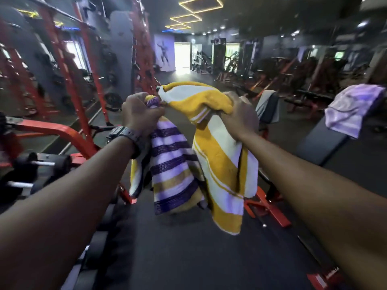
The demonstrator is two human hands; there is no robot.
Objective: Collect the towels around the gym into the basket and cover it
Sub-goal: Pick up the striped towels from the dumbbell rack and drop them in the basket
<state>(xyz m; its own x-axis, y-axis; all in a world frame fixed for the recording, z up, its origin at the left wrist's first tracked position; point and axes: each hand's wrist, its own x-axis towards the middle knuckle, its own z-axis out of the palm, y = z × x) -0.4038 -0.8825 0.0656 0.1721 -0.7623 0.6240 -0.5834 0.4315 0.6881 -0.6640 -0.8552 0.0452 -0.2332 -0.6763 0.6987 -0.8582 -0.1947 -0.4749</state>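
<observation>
My left hand point(140, 114), with a dark watch on its wrist, is shut on a purple, white and tan striped towel point(173, 170) that hangs down in front of me. My right hand point(240, 120) grips a yellow and white striped towel point(222, 164), bunched at the top and hanging to the right of the purple one. A pale purple towel point(351, 109) lies draped over the top of an inclined bench at the right. A grey towel point(265, 103) hangs on a bench behind my right hand. No basket is in view.
Red rack frames point(83, 80) with weight plates line the left side. A black inclined bench point(318, 141) stands at the right, its red feet point(270, 210) on the dark floor. Below me runs a black bench pad point(188, 258). More machines fill the far right.
</observation>
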